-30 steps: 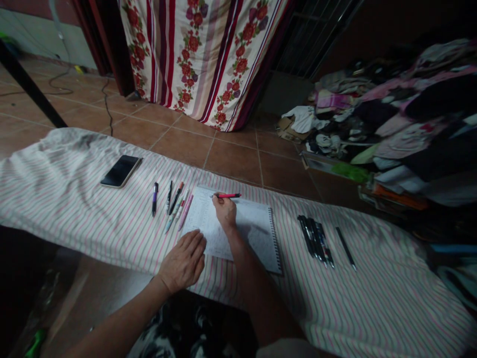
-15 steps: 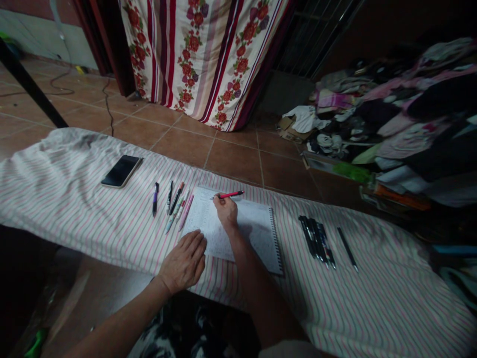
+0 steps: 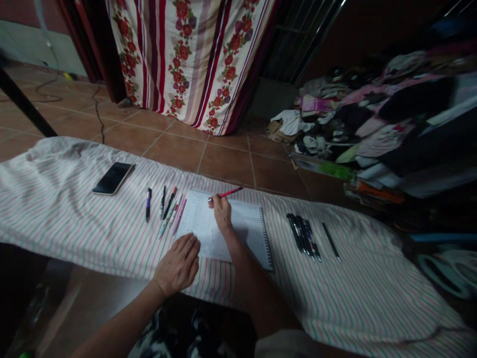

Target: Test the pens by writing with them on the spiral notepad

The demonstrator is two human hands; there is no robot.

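Note:
A spiral notebook (image 3: 246, 223) lies on the striped cloth, its page covered with faint writing. My right hand (image 3: 222, 213) is closed round a red pen (image 3: 230, 192) over the upper part of the page, the pen's tip pointing left, at or close to the paper. Whether the tip touches it I cannot tell. My left hand (image 3: 179, 266) rests flat, fingers stretched out, across the notebook's lower left corner and the cloth. Left of the notebook are a pink pen (image 3: 179, 217), several other pens and, a little apart, a purple pen (image 3: 148, 205).
A phone (image 3: 114, 178) lies at the left on the striped cloth (image 3: 67, 214). Right of the notebook are a row of dark pens (image 3: 303, 236) and a lone dark pencil-like stick (image 3: 331, 242). Beyond hang a floral curtain (image 3: 186, 64) and, at right, heaped clothes (image 3: 372, 119).
The whole view has shifted, so the table things appear slightly further left. My right hand still holds the red pen over the page, and my left hand stays flat at the corner.

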